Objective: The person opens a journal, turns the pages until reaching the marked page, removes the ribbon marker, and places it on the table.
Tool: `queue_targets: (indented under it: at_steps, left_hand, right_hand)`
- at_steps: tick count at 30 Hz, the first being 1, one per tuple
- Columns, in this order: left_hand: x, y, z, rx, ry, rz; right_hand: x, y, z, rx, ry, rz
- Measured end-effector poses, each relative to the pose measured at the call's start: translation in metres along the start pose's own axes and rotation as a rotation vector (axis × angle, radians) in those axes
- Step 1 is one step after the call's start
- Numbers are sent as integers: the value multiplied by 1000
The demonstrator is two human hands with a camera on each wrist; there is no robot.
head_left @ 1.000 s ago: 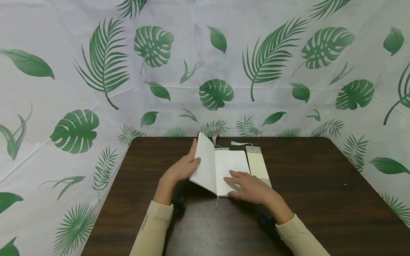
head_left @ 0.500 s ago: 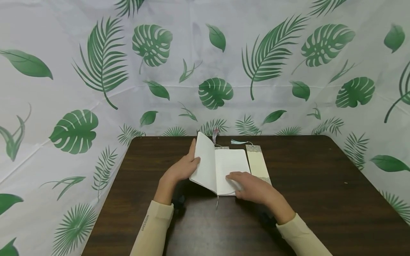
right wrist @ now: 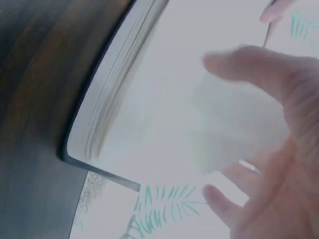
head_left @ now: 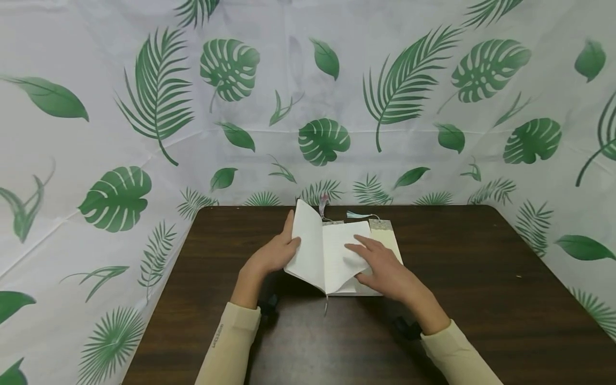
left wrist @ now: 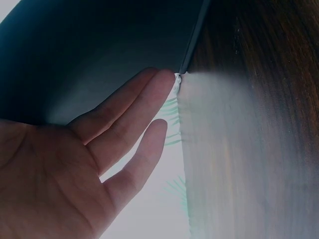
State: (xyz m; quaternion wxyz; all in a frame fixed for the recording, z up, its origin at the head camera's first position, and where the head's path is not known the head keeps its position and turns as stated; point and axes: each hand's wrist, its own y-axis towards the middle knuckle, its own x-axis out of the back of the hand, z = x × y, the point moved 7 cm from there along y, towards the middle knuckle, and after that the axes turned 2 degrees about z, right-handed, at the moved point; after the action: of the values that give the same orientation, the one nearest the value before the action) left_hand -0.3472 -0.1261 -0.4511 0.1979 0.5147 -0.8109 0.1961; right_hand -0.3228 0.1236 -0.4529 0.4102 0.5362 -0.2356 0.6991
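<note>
A notebook [head_left: 308, 248] lies spread open on the dark table, its left side raised at a slant. My left hand [head_left: 271, 254] holds that side, thumb on the white page and fingers behind; in the left wrist view those fingers lie along the dark cover [left wrist: 114, 55]. Over the right side, my right hand [head_left: 385, 270] has a lifted page [head_left: 340, 248] between its thumb and fingers. From the right wrist, the thumb [right wrist: 239, 64] shows in front of this page, with some fingers hidden behind it. A thin ribbon [head_left: 326, 306] hangs from the notebook's near edge.
A cream bookmark [head_left: 387, 240] with a pale blue tassel [head_left: 358, 215] lies partly under the notebook's right side. Behind the notebook, another bookmark [head_left: 333, 222] shows only its patterned end and pinkish tassel [head_left: 323, 203]. A leaf-print cloth [head_left: 327, 96] hangs behind the wooden table [head_left: 481, 299].
My right hand slid right across the page to its lower right corner, then raised that page off the stack. My left hand stays in place on the raised side.
</note>
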Motion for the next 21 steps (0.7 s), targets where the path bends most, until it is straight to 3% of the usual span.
queue_targets:
  at_steps: [3,9,12,15,18,21]
  left_hand:
    - [-1,0,0,-3,0,-1]
    - [-2,0,-1,-12,-9,6]
    - [-2,0,-1,-19,-9,8]
    - [-2,0,-1,-23,-5,6]
    - [-2,0,-1,-24,2,2]
    - [-1,0,-2,-21,8,-8]
  right_hand:
    - [8,2,-3,-5,57,-102]
    - [8,6,-10,-129,291,-188]
    - [-3,6,-7,-182,447,-144]
    - [-20,5,4,-190,545,-20]
    - [-34,3,17,-155,506,86]
    - [-41,1,28,-113,400,126]
